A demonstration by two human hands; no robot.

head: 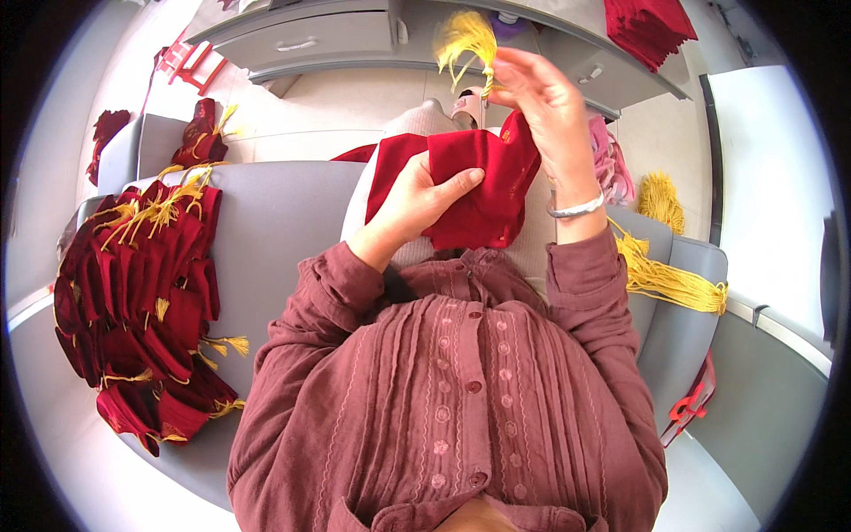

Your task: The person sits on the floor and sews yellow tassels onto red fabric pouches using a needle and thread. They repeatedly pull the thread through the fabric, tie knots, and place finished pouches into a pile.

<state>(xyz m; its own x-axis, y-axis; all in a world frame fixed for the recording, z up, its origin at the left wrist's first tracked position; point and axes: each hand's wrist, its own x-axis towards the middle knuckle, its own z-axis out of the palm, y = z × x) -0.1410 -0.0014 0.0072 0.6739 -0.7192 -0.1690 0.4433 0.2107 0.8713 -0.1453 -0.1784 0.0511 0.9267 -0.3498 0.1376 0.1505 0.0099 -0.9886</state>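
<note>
A dark red velvet pouch with gold print lies over my lap. My left hand grips it, thumb on top and fingers tucked under the cloth. Above the pouch's far right corner, my right hand pinches a yellow cord just by its knot. From that cord a yellow tassel fans out to the left, partly blurred. The fingertips of my right hand are partly hidden behind the cord and one another.
Many red pouches with yellow tassels are heaped on the grey sofa at left. Yellow cord bundles drape over the right armrest. A grey drawer cabinet stands ahead, with stacked red cloth on it. A red stool stands far left.
</note>
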